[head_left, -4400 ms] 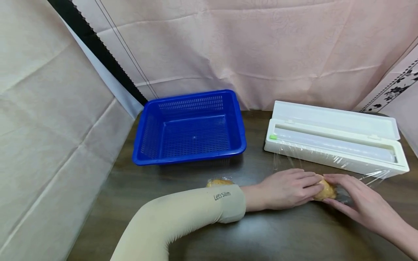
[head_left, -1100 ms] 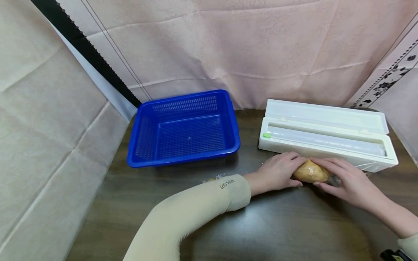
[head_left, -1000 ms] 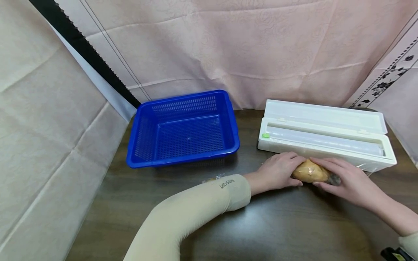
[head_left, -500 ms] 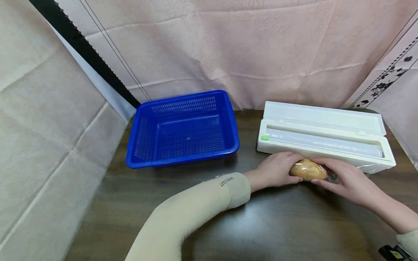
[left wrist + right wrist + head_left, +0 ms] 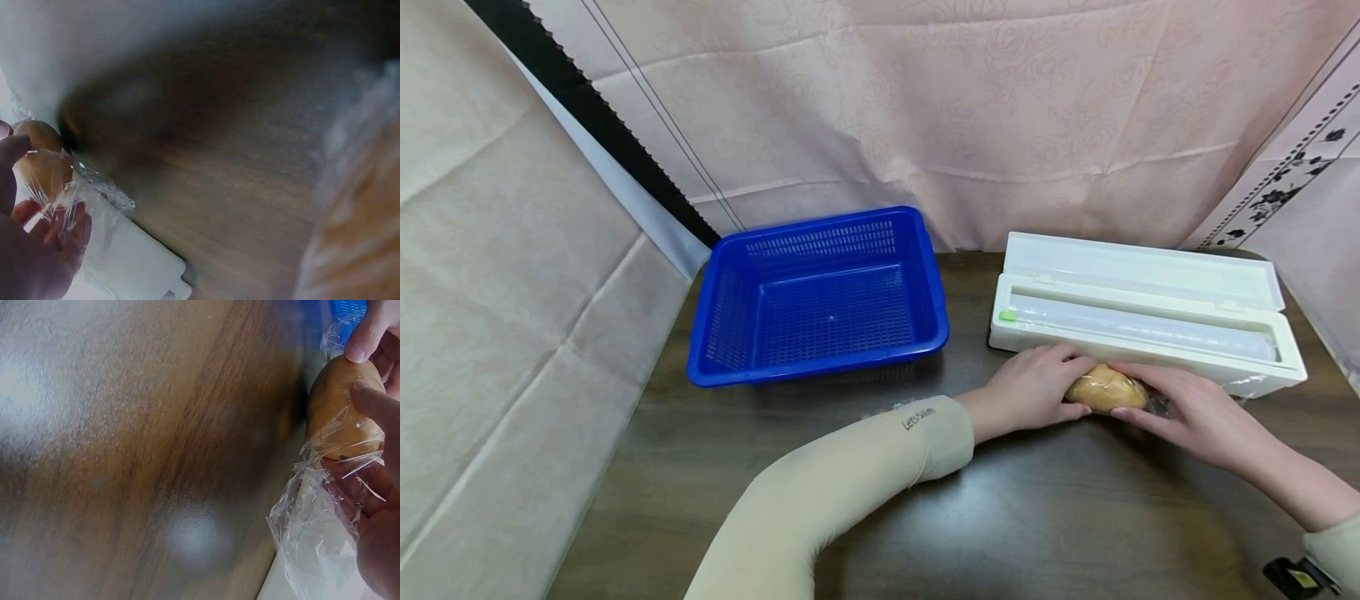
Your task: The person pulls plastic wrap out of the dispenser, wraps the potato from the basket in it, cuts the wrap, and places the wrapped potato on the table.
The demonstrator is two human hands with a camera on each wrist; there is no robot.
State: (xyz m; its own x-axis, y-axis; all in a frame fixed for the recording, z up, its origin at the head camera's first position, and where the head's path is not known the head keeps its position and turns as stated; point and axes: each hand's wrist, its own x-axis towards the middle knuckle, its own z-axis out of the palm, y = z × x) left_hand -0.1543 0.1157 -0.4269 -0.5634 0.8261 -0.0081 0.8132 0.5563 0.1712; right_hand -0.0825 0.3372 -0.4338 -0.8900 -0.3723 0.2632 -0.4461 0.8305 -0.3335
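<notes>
A potato in clear cling film lies between both hands, just in front of the white cling film box. My left hand holds its left end, thumb at the front and fingers behind. At its right end, my right hand grips with thumb and fingers on opposite sides. Loose, crumpled film trails from the potato toward the right palm in the right wrist view. Inside the open box sits the film roll. A second film-wrapped item, orange-brown and blurred, is close to the left wrist camera.
A blue plastic basket with nothing in it stands at the back left of the dark wooden table. The box's raised lid leans back toward the cloth backdrop. My left sleeve mostly hides the second wrapped item.
Earlier, film stretched from the roll down to the potato; that sheet no longer shows. The potato and both hands have come closer to the box, and the potato has turned slightly within the grip.
</notes>
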